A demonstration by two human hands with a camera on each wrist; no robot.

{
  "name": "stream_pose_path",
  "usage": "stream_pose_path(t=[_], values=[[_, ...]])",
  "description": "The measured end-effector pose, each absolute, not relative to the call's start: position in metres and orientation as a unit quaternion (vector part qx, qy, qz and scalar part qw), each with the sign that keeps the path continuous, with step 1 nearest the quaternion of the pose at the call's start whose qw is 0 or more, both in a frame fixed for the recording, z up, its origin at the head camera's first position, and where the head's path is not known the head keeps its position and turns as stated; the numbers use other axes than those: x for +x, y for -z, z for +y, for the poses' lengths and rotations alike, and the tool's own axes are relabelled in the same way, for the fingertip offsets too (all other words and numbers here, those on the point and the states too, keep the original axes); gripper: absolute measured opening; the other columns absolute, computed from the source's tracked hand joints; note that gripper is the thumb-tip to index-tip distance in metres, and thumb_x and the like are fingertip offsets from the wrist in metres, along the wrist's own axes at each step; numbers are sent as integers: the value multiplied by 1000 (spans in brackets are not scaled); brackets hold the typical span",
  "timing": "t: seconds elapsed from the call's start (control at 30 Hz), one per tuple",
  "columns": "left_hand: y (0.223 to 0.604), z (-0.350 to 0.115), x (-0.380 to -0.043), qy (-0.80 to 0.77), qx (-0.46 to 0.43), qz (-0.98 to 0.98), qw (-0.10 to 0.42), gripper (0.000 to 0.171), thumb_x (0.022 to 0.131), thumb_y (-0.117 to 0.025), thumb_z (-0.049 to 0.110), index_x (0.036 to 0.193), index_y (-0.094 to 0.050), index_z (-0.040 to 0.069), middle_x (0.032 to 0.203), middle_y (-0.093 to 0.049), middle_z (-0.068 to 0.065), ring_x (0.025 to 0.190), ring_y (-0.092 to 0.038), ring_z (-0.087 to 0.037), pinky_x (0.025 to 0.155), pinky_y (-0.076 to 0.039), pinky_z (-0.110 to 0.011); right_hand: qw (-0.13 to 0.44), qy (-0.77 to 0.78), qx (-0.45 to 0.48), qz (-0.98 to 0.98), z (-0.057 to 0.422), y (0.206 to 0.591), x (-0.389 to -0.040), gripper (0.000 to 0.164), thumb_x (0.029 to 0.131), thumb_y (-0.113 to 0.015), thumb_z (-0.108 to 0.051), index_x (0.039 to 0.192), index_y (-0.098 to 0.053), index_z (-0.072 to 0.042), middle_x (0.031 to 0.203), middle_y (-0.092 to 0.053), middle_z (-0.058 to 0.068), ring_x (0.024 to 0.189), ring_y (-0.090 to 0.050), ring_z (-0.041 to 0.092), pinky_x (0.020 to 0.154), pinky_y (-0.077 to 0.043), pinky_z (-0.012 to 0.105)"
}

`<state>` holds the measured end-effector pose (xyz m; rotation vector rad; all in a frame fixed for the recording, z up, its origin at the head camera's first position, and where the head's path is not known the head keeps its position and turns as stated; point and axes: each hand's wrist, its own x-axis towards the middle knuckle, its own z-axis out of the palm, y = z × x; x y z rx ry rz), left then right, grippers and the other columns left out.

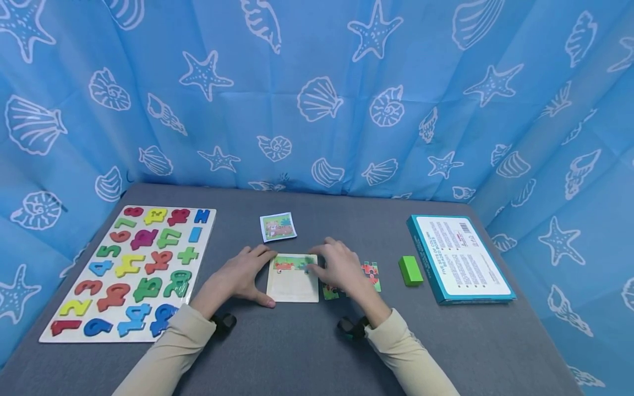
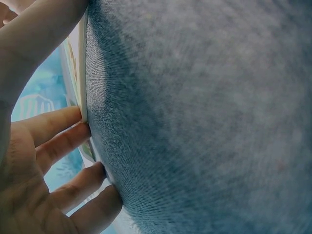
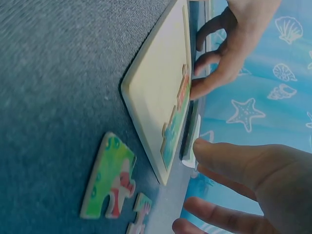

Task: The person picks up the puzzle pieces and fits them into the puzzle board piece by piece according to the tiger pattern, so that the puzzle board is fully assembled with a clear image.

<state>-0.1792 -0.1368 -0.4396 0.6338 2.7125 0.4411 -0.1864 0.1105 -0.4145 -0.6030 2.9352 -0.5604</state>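
A shallow wooden puzzle tray (image 1: 297, 289) lies in front of me, with joined pieces (image 1: 289, 263) along its far side, orange on the left and green on the right. My left hand (image 1: 242, 278) touches the tray's left side, fingertips at the far corner and thumb near the close one. In the left wrist view its fingers (image 2: 58, 119) reach the tray's edge. My right hand (image 1: 342, 267) hovers over the tray's right edge, thumb and fingers apart and holding nothing. Loose jigsaw pieces lie beside the tray, including a green and red one (image 3: 109, 180).
Behind the tray lies a small picture card (image 1: 278, 227). A white board of coloured numbers (image 1: 111, 278) fills the left side. On the right are more puzzle pieces (image 1: 372, 269), a green block (image 1: 410, 270) and a teal and white box (image 1: 463, 258). A blue curtain (image 1: 317, 137) hangs behind the table.
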Motion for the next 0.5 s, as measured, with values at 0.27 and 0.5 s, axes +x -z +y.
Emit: stream_pose_path(t=[0.27, 0.5], values=[[440, -137, -179, -155, 225, 949, 157, 111, 66, -88, 65, 153, -44, 12, 151, -48, -10, 127, -50, -33, 101, -48, -59, 53, 177, -182, 966, 120, 412, -184, 30, 93, -77, -27, 121, -77, -19, 105, -66, 10, 82, -55, 21, 54, -39, 32], [441, -138, -179, -155, 227, 949, 155, 111, 66, -88, 66, 153, -44, 12, 150, -48, -10, 126, -50, -32, 100, -49, -58, 55, 171, -173, 968, 129, 413, -183, 31, 93, -76, -26, 122, -76, -18, 97, -64, 9, 71, -46, 18, 52, -33, 29]])
